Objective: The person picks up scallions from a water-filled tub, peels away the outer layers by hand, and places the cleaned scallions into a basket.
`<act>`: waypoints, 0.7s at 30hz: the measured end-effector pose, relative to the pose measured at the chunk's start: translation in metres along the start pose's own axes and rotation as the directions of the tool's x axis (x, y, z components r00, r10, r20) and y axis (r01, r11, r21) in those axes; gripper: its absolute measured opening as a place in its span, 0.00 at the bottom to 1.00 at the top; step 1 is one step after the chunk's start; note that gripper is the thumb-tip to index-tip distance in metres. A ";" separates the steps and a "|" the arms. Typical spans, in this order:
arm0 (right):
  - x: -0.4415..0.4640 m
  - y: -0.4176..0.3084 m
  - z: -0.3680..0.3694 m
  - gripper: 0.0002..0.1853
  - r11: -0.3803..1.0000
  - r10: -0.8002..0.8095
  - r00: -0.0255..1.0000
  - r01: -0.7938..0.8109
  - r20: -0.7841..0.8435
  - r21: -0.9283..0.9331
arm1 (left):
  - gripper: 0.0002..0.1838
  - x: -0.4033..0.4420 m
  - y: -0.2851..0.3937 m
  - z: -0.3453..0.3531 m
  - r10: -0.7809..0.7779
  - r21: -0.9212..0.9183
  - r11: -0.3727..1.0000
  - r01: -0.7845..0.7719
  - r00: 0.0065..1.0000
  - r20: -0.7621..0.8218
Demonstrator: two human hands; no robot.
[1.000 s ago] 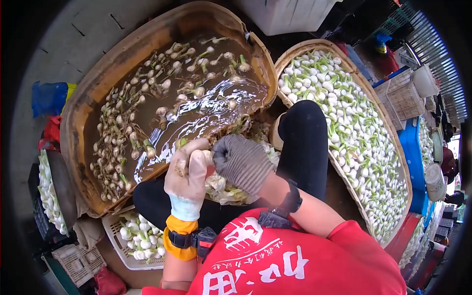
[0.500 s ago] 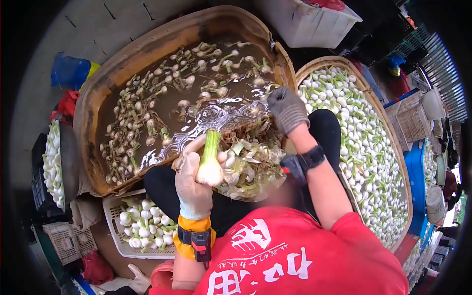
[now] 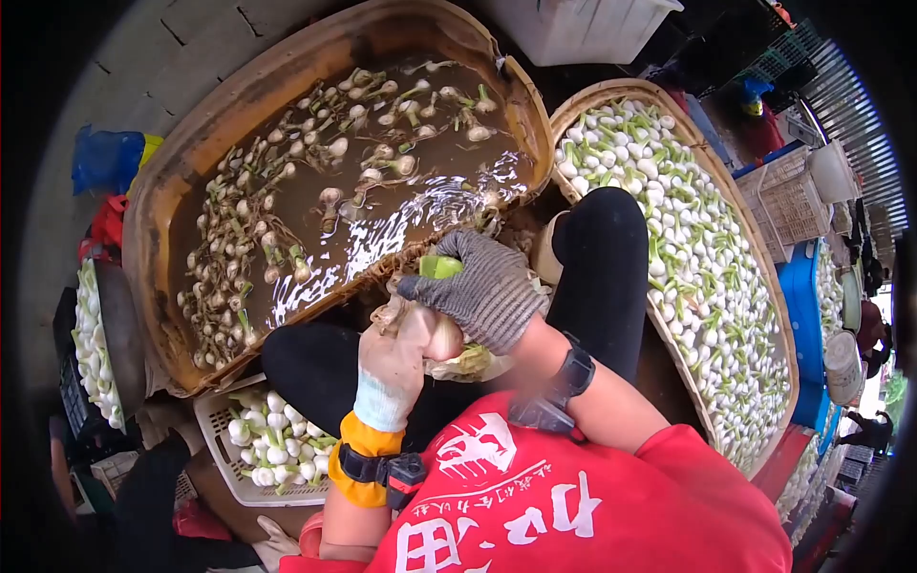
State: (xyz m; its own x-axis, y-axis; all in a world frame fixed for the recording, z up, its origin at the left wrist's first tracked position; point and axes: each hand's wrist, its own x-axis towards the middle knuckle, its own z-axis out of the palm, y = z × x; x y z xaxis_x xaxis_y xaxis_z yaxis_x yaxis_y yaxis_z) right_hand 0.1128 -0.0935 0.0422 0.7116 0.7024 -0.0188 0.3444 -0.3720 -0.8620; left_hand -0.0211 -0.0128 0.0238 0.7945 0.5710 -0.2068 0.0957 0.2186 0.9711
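A bulb (image 3: 445,338) with a short green stalk is between my two hands, above a pile of peeled skins. My left hand (image 3: 394,346), in a pale glove, is closed round the bulb from the left. In a grey striped glove, my right hand (image 3: 484,291) wraps over the bulb's upper part and green stalk. Beyond my hands, a big brown tub (image 3: 143,239) holds murky water with unpeeled bulbs (image 3: 244,207) floating in it. To the right stands a long tub of white, peeled bulbs (image 3: 693,248).
A white basket (image 3: 222,458) with peeled bulbs is at lower left, near another person's dark-clothed leg (image 3: 158,497). My knees frame the peelings. A white bin (image 3: 592,29) stands at the top; a blue tub (image 3: 800,334) and crates (image 3: 785,201) are at right.
My right hand has come back from the tub's edge to the bulb, closing over its stalk. The held bulb is now largely covered. Another person's leg has appeared at lower left.
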 end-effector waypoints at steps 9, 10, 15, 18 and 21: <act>0.003 0.027 -0.029 0.22 0.927 -0.144 0.897 -0.026 0.419 0.375 | 0.12 0.006 0.006 -0.011 0.088 0.231 0.969 -0.090 0.996 0.018; 0.002 0.031 -0.029 0.22 0.902 -0.134 0.896 -0.067 0.424 0.426 | 0.12 0.006 0.008 -0.008 -0.003 0.140 0.990 0.007 1.000 -0.031; -0.003 0.035 -0.026 0.23 0.942 -0.048 0.923 -0.085 0.382 0.326 | 0.10 0.010 0.010 -0.001 0.106 0.241 0.968 -0.070 0.984 -0.140; -0.019 0.024 -0.028 0.19 0.958 0.038 0.974 -0.099 0.223 0.268 | 0.12 0.008 0.006 0.000 0.226 0.368 0.918 -0.149 0.958 -0.176; -0.034 0.026 -0.034 0.14 0.937 -0.087 0.992 0.111 -0.087 0.330 | 0.11 0.014 0.004 -0.016 0.056 0.050 0.998 -0.039 0.913 -0.404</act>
State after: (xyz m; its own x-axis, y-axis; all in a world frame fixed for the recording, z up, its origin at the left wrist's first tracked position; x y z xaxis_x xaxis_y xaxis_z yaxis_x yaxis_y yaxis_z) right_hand 0.1185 -0.1480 0.0380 0.7297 0.6764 0.1001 0.1993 -0.0704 -0.9774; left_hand -0.0188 0.0090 0.0231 0.4883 0.8533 -0.1826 0.0947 0.1562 0.9832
